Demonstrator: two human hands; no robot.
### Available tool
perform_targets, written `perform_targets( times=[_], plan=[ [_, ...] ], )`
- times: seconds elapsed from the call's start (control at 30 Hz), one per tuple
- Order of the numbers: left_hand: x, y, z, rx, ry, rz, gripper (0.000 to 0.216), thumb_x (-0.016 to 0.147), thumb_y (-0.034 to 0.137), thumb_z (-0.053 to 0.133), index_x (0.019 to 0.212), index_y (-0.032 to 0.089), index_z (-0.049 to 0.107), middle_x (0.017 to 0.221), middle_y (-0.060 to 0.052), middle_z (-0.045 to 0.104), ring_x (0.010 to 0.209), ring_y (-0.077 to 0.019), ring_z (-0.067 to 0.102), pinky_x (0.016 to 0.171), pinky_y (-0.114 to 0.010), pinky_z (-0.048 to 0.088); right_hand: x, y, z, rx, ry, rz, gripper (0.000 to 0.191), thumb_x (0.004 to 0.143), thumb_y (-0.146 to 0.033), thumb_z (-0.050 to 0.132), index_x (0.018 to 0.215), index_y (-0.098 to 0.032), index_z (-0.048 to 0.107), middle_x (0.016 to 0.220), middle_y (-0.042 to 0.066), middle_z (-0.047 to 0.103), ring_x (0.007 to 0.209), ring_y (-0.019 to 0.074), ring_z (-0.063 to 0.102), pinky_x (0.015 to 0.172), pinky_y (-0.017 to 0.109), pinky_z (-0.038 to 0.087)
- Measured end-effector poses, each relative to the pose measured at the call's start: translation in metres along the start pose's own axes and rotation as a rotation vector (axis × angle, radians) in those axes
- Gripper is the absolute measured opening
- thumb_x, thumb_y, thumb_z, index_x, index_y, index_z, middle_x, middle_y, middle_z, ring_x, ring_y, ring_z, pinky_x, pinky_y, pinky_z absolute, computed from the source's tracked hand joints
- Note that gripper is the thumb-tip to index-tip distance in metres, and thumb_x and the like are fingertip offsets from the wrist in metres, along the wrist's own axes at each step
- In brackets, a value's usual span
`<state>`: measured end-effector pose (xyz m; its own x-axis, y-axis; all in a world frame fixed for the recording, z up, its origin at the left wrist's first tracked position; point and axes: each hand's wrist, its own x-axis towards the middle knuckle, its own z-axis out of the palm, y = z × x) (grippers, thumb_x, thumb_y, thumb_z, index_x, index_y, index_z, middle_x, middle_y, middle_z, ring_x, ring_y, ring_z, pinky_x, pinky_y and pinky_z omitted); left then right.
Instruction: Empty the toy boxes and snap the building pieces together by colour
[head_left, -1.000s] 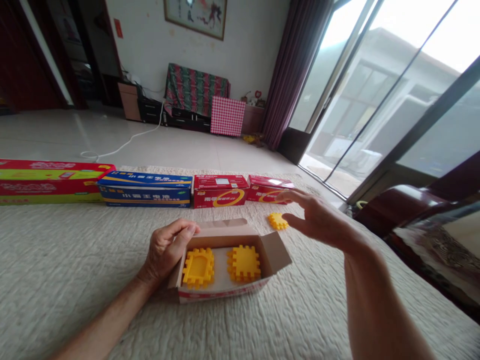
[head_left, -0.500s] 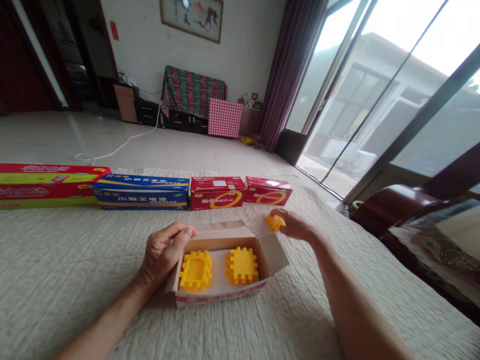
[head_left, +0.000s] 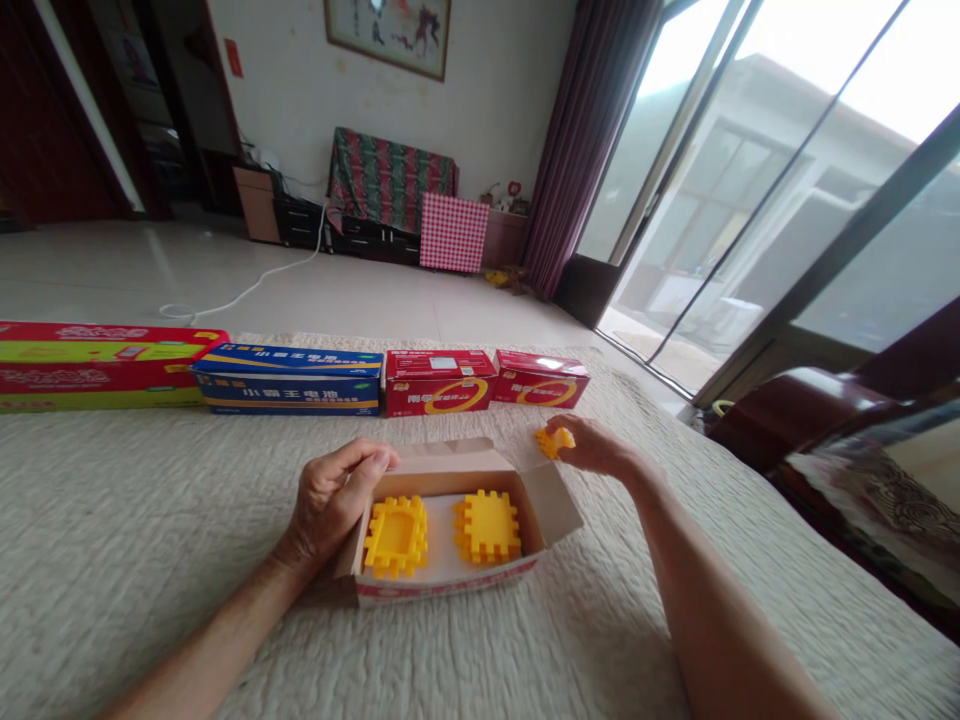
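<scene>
- Right hand (head_left: 592, 447): fingertips on loose yellow piece (head_left: 551, 443), which sits on quilt (head_left: 615, 600); can't tell if clamped.
- Left hand (head_left: 337, 497): closed on open box (head_left: 450, 585), far left corner.
- Yellow stacks (head_left: 491, 525): in box, right of left grip.

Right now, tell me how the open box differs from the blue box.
The open box has its flaps spread and yellow pieces inside, while the blue box looks closed. The left hand grips the open box at its left end; no hand touches the blue box. The open box's front wall is red and pale, the blue box blue with yellow stripes. Both are oblong and rest on the pale cover.
</scene>
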<state>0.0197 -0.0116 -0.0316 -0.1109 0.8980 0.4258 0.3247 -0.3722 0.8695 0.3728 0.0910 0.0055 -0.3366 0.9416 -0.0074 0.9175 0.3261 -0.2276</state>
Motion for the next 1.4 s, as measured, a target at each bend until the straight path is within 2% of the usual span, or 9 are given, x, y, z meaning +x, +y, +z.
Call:
perform_targets(
  times=[0.23,0.4,0.47,0.57,0.7,0.83,1.17,1.3,1.4],
  plan=[
    [0.0,-0.001,0.0,0.016,0.003,0.013,0.026,0.084,0.037,0.053,0.075,0.019,0.069,0.077,-0.001,0.071,0.073,-0.0172,0.064,0.066,-0.024,0.049,-0.003,0.005,-0.005,-0.045,0.026,-0.02,0.03,0.072,-0.014,0.059,0.102,-0.018,0.064,0.107,0.009,0.068,0.095,0.0228,0.064,0.085,0.037,0.049],
    [0.0,0.004,0.0,0.015,0.007,0.018,0.027,0.084,0.037,0.052,0.074,0.018,0.068,0.075,-0.002,0.07,0.073,-0.0177,0.064,0.069,-0.025,0.05,-0.01,-0.005,-0.029,-0.038,0.24,-0.116,0.03,0.075,-0.028,0.063,0.104,-0.022,0.063,0.101,0.007,0.069,0.088,0.0234,0.065,0.082,0.041,0.052],
    [0.0,0.005,0.001,0.01,-0.002,0.024,0.027,0.085,0.036,0.051,0.074,0.018,0.068,0.076,-0.002,0.07,0.073,-0.0172,0.064,0.07,-0.025,0.05,-0.016,-0.027,-0.042,0.013,0.347,-0.208,0.031,0.076,-0.034,0.063,0.106,-0.024,0.062,0.102,0.006,0.068,0.089,0.0236,0.064,0.083,0.044,0.052],
    [0.001,0.004,0.001,0.008,-0.005,0.03,0.027,0.086,0.035,0.05,0.074,0.018,0.067,0.075,-0.002,0.069,0.073,-0.0166,0.063,0.07,-0.025,0.048,-0.034,-0.08,-0.054,0.1,0.417,-0.382,0.03,0.078,-0.032,0.062,0.107,-0.025,0.06,0.109,0.006,0.065,0.094,0.0228,0.063,0.086,0.043,0.051],
    [0.001,0.003,0.002,-0.009,-0.007,0.033,0.029,0.087,0.036,0.05,0.074,0.016,0.066,0.073,-0.002,0.067,0.073,-0.0163,0.062,0.068,-0.025,0.047,-0.061,-0.154,-0.049,0.215,0.317,-0.546,0.025,0.078,-0.029,0.062,0.102,-0.025,0.06,0.109,0.004,0.064,0.098,0.0212,0.061,0.086,0.038,0.051],
    [0.0,0.006,0.002,-0.048,-0.015,0.018,0.028,0.087,0.035,0.049,0.075,0.016,0.066,0.073,-0.002,0.067,0.072,-0.0157,0.062,0.068,-0.025,0.047,-0.072,-0.192,-0.029,0.243,0.114,-0.555,0.026,0.075,-0.028,0.066,0.1,-0.027,0.059,0.102,0.003,0.064,0.087,0.0193,0.062,0.077,0.037,0.052],
    [0.0,0.006,0.002,-0.088,-0.027,0.019,0.027,0.087,0.034,0.051,0.075,0.016,0.066,0.072,-0.002,0.066,0.07,-0.0152,0.06,0.067,-0.025,0.046,-0.064,-0.205,-0.004,0.259,0.092,-0.496,0.03,0.074,-0.028,0.069,0.103,-0.023,0.06,0.102,0.005,0.062,0.089,0.0195,0.059,0.081,0.038,0.05],
    [0.0,0.005,0.002,-0.076,-0.014,0.034,0.027,0.086,0.034,0.051,0.074,0.015,0.066,0.072,-0.002,0.066,0.07,-0.0153,0.06,0.066,-0.024,0.045,-0.064,-0.198,-0.017,0.272,0.229,-0.504,0.02,0.081,-0.028,0.063,0.099,-0.021,0.061,0.105,0.005,0.063,0.091,0.0188,0.06,0.08,0.035,0.05],
    [0.001,0.003,0.003,-0.06,-0.004,0.04,0.028,0.086,0.034,0.05,0.073,0.016,0.066,0.072,-0.002,0.067,0.071,-0.0153,0.061,0.067,-0.024,0.045,-0.051,-0.17,-0.032,0.253,0.436,-0.473,0.014,0.083,-0.025,0.058,0.096,-0.021,0.062,0.102,0.005,0.065,0.092,0.0188,0.062,0.08,0.035,0.05]
  ],
)
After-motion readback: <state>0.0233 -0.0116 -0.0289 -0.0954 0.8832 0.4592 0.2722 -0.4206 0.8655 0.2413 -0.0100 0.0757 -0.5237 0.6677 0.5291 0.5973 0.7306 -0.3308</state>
